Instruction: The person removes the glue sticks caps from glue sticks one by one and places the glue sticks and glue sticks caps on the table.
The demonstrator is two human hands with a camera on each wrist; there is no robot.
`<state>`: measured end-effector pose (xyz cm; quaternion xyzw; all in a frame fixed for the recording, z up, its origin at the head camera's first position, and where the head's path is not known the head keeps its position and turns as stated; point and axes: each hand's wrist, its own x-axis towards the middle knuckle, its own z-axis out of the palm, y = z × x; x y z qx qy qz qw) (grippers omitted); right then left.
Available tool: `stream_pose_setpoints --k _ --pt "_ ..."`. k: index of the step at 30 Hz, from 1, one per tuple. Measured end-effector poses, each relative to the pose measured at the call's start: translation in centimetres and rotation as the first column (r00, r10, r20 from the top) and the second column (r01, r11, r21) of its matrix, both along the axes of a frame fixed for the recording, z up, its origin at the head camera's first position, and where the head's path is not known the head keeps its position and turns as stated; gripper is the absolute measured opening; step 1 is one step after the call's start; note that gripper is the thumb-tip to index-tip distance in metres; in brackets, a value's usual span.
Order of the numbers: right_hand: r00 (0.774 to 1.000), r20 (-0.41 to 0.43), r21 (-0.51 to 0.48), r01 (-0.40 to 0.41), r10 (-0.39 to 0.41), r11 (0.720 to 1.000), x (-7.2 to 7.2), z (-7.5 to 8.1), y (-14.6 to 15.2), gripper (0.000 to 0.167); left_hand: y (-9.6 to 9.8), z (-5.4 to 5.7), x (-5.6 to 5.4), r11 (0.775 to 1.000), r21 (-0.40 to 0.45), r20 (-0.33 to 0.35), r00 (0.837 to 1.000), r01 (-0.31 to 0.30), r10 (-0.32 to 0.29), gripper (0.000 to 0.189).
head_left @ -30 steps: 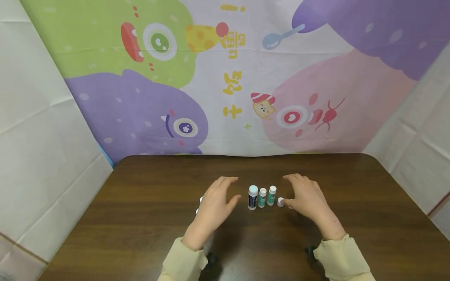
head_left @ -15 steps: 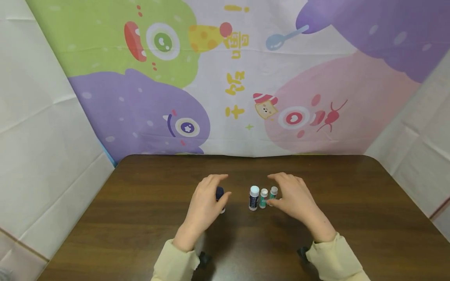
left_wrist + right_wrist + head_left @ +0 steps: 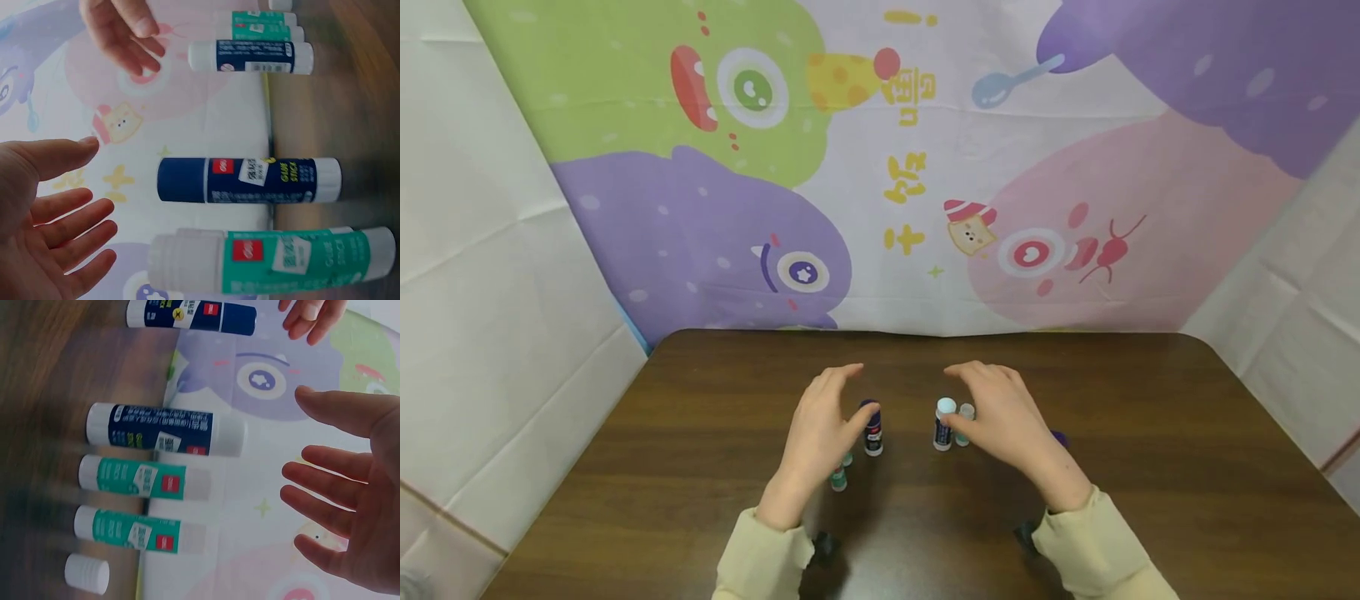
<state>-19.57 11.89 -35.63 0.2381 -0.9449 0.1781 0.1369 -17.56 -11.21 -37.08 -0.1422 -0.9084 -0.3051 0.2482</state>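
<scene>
We've got the left hand (image 3: 816, 433) and right hand (image 3: 1003, 417) spread wide, gripping nothing. Capped navy glue stick (image 3: 873, 435) stands near the left; white-topped glue stick (image 3: 162, 429) and two green glue sticks (image 3: 140, 477) stand near the right. Our risk call: a low sideways sweep topples these slim tubes. Purple piece (image 3: 1060, 437) past the right hand: maybe a cap, mostly hidden. Brown wooden table (image 3: 715, 392), cartoon backdrop (image 3: 895, 292) behind, white sheeting (image 3: 497, 208) at the sides.
</scene>
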Motion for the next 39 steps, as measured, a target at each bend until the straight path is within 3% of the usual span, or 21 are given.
stream_pose_setpoints --k 9,16,24,34,39 --pt "1.000 -0.008 0.001 -0.025 0.025 1.000 -0.1 0.5 -1.6 0.052 -0.7 -0.7 -0.3 1.000 0.007 0.127 0.992 -0.020 0.019 0.050" --pt "0.998 -0.026 -0.003 -0.052 0.052 0.999 -0.3 0.5 -2.7 0.046 -1.0 -1.5 -0.7 1.000 0.007 0.184 0.983 -0.014 0.012 0.050" --pt "0.996 -0.010 0.011 -0.092 0.092 0.996 -0.6 0.2 -4.3 0.042 -0.8 -2.4 -0.8 1.000 -0.022 0.316 0.949 -0.011 0.017 0.057" --pt "0.991 0.016 0.019 -0.136 0.135 0.991 -0.9 -0.8 -6.3 0.038 -0.2 -3.1 -1.0 0.996 -0.085 0.335 0.942 0.002 0.027 0.046" --pt "0.986 0.043 0.032 -0.161 0.160 0.986 -1.0 -1.4 -7.5 0.035 0.0 -3.3 -1.1 0.991 -0.133 0.313 0.948 -0.007 0.049 0.036"
